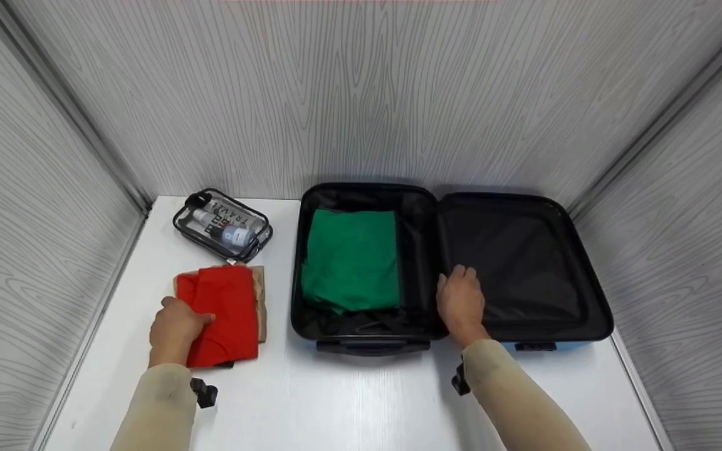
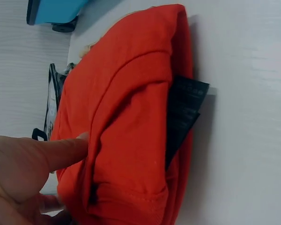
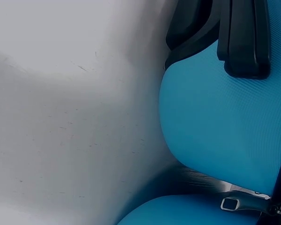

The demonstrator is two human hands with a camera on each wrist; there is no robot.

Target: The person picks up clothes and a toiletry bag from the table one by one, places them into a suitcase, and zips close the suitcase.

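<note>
At the left, my left hand [image 1: 176, 329] holds the near left edge of a folded red garment [image 1: 229, 313], thumb on top and the other fingers at its side, partly hidden. A beige cloth [image 1: 261, 313] shows from beneath the red one. Black tags [image 2: 185, 108] poke out of the red folds in the left wrist view. My right hand [image 1: 461, 300] rests on the hinge side between the two halves of an opened suitcase [image 1: 361, 339], its fingers loosely bent. A folded green garment [image 1: 355, 260] lies in the suitcase's left half.
Behind the red garment is a clear toiletry pouch [image 1: 223, 225] with black trim and small bottles inside. The suitcase's lid half [image 1: 505, 257] lies open on the right, lined in black. Pale panel walls [image 1: 361, 94] enclose the white table [image 1: 336, 401].
</note>
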